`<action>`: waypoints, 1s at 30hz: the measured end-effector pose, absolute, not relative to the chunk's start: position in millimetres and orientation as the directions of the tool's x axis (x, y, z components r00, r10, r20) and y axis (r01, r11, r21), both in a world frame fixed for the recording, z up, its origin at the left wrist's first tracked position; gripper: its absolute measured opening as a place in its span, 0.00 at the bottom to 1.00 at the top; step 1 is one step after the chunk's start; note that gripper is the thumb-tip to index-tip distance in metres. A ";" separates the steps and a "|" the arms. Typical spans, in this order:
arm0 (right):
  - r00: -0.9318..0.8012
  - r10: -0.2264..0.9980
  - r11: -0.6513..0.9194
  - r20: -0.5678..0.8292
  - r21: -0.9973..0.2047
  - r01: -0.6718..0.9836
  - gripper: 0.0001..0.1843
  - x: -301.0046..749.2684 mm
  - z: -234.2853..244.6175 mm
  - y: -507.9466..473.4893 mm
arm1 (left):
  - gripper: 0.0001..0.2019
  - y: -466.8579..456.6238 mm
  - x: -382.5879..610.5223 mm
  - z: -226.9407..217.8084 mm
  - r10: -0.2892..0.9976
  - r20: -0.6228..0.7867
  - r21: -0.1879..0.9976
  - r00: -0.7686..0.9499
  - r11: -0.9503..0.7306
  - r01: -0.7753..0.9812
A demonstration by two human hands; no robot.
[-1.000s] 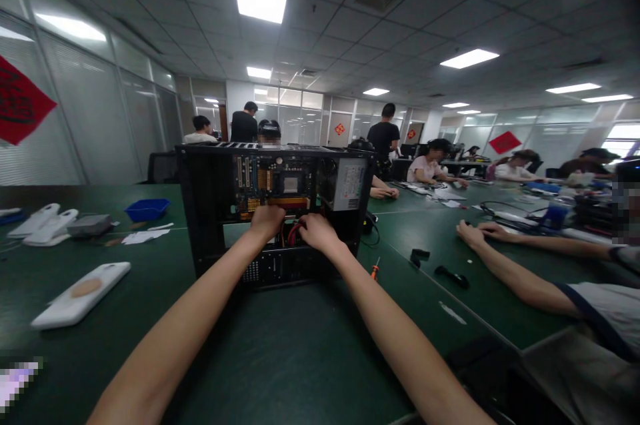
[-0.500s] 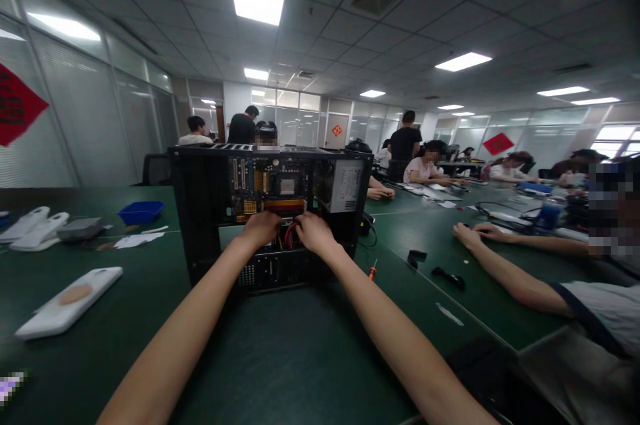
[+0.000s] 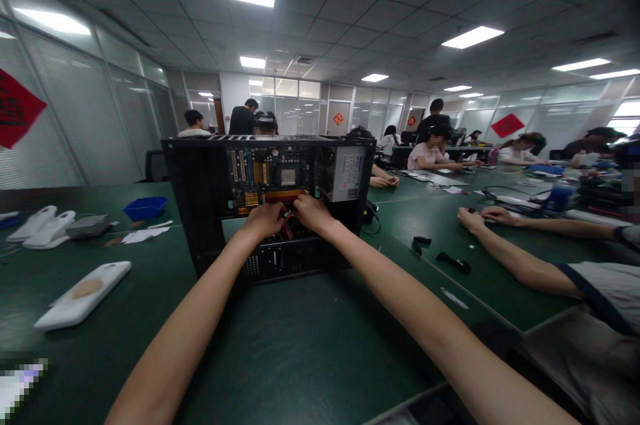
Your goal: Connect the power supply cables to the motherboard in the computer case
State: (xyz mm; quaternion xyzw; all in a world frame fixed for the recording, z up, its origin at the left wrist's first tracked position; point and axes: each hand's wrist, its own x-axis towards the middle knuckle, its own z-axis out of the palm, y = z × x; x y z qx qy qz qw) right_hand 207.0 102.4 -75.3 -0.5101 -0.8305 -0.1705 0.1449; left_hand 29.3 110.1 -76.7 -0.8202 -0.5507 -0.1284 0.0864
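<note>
Well, nearest me the tabletop (image 3: pixel 280 351) runs beneath both my forearms, giving them room to reach straight forward. Off to my left lies a flat white object (image 3: pixel 83 298) with a round tan patch, well apart from my arm, so it hinders nothing. On the other side, a small black piece (image 3: pixel 453 263) lies beyond my right forearm, likewise out of the way.

Further in, my left hand (image 3: pixel 267 219) and right hand (image 3: pixel 313 213) are close together with a narrow gap between, fingers bent inward at red and dark cables (image 3: pixel 289 228). My fingertips are hidden, so I can't tell whether either is clamped on anything; I judge they flank the cables to get at one spot from two sides.

The computer case (image 3: pixel 300 261) stands upright ahead of me, its uncovered side facing me, presumably so I can reach in without turning it. Behind my fingers is the motherboard (image 3: pixel 289 165), with the power supply (image 3: pixel 347 175) at the upper right corner. A blue tray (image 3: pixel 145 211) sits left of the case, within reach, I'd say. Farther off, a person in pink (image 3: pixel 425 157) sits at work.
</note>
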 end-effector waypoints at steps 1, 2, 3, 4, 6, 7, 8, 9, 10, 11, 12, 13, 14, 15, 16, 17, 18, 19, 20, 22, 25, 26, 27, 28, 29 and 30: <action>-0.438 0.795 0.422 0.420 0.137 0.896 0.16 206.9 -75.2 102.0 | 0.17 109.9 29.5 -76.5 0.881 0.315 -0.001 0.353 -0.371 0.929; -0.439 0.793 0.423 0.422 0.137 0.896 0.16 206.6 -74.9 101.9 | 0.17 109.6 29.7 -76.3 0.883 0.319 -0.002 0.344 -0.362 0.932; -0.438 0.794 0.423 0.421 0.136 0.896 0.16 206.0 -74.7 102.2 | 0.17 109.3 29.8 -76.0 0.886 0.319 -0.003 0.336 -0.354 0.935; -0.436 0.798 0.421 0.416 0.133 0.897 0.16 205.4 -74.7 102.8 | 0.17 108.9 30.0 -75.7 0.888 0.320 -0.002 0.330 -0.347 0.938; -0.428 0.811 0.414 0.398 0.124 0.902 0.15 204.3 -75.2 104.8 | 0.18 108.1 29.9 -75.4 0.890 0.325 0.000 0.319 -0.337 0.941; -0.423 0.818 0.411 0.390 0.118 0.904 0.15 204.0 -75.7 106.0 | 0.19 107.8 29.8 -75.4 0.889 0.331 0.001 0.316 -0.335 0.942; -0.422 0.822 0.411 0.382 0.114 0.904 0.15 203.7 -76.5 107.3 | 0.20 107.6 29.6 -75.5 0.889 0.336 0.004 0.311 -0.332 0.943; -0.423 0.825 0.413 0.375 0.110 0.904 0.15 203.6 -77.3 108.5 | 0.21 107.6 29.3 -75.6 0.890 0.340 0.008 0.304 -0.326 0.945; -0.427 0.826 0.418 0.368 0.107 0.902 0.15 203.5 -78.1 109.6 | 0.21 107.7 29.0 -75.9 0.892 0.341 0.012 0.296 -0.319 0.948; -0.431 0.827 0.423 0.361 0.105 0.900 0.15 203.5 -78.8 110.6 | 0.21 107.8 28.7 -76.2 0.895 0.339 0.014 0.291 -0.314 0.949; -0.435 0.827 0.428 0.355 0.103 0.898 0.15 203.4 -79.3 111.3 | 0.21 108.0 28.5 -76.5 0.897 0.338 0.016 0.287 -0.310 0.951; -0.439 0.827 0.433 0.351 0.101 0.896 0.15 203.3 -79.7 111.9 | 0.21 108.2 28.3 -76.8 0.898 0.337 0.016 0.284 -0.307 0.951; -0.442 0.826 0.436 0.349 0.100 0.894 0.15 203.1 -79.9 112.2 | 0.21 108.4 28.3 -77.0 0.898 0.336 0.016 0.285 -0.308 0.951; -0.444 0.825 0.439 0.349 0.099 0.893 0.15 202.8 -79.9 112.4 | 0.21 108.5 28.3 -77.1 0.898 0.335 0.015 0.286 -0.309 0.951; -0.446 0.824 0.441 0.349 0.098 0.892 0.15 202.4 -79.7 112.5 | 0.20 108.5 28.4 -77.1 0.898 0.332 0.015 0.288 -0.310 0.951; -0.447 0.824 0.443 0.349 0.097 0.891 0.15 202.1 -79.5 112.6 | 0.19 108.4 28.7 -76.8 0.899 0.330 0.015 0.288 -0.310 0.951; -0.446 0.824 0.442 0.349 0.095 0.892 0.14 201.9 -79.3 112.6 | 0.19 108.2 29.1 -76.4 0.901 0.327 0.017 0.285 -0.307 0.951; -0.443 0.826 0.440 0.349 0.092 0.893 0.14 201.7 -79.1 112.5 | 0.19 107.8 29.5 -75.7 0.903 0.322 0.019 0.282 -0.305 0.952; -0.439 0.828 0.437 0.350 0.088 0.895 0.14 201.7 -79.0 112.5 | 0.19 107.2 29.9 -74.9 0.906 0.319 0.019 0.278 -0.300 0.954; -0.432 0.830 0.435 0.353 0.076 0.897 0.15 201.9 -79.0 112.6 | 0.20 105.7 30.7 -73.0 0.915 0.312 0.015 0.256 -0.274 0.962; -0.436 0.825 0.446 0.360 0.060 0.893 0.14 202.5 -79.7 113.4 | 0.22 103.2 31.1 -70.3 0.927 0.308 0.002 0.214 -0.226 0.974; -0.439 0.822 0.451 0.363 0.055 0.891 0.14 202.6 -80.1 113.9 | 0.23 102.4 31.1 -69.8 0.929 0.306 -0.001 0.207 -0.217 0.976; -0.441 0.820 0.455 0.365 0.050 0.889 0.14 202.5 -80.5 114.5 | 0.23 101.8 31.0 -69.3 0.932 0.301 -0.002 0.204 -0.213 0.977; -0.442 0.820 0.458 0.365 0.046 0.888 0.14 202.5 -81.0 115.2 | 0.23 101.2 31.0 -69.0 0.933 0.295 -0.003 0.205 -0.213 0.977; -0.442 0.820 0.459 0.365 0.042 0.887 0.14 202.3 -81.5 116.0 | 0.23 100.7 31.0 -68.8 0.935 0.291 -0.004 0.204 -0.213 0.977; -0.440 0.821 0.459 0.364 0.038 0.887 0.14 202.3 -82.0 116.9 | 0.22 100.2 31.2 -68.6 0.936 0.287 -0.003 0.204 -0.212 0.977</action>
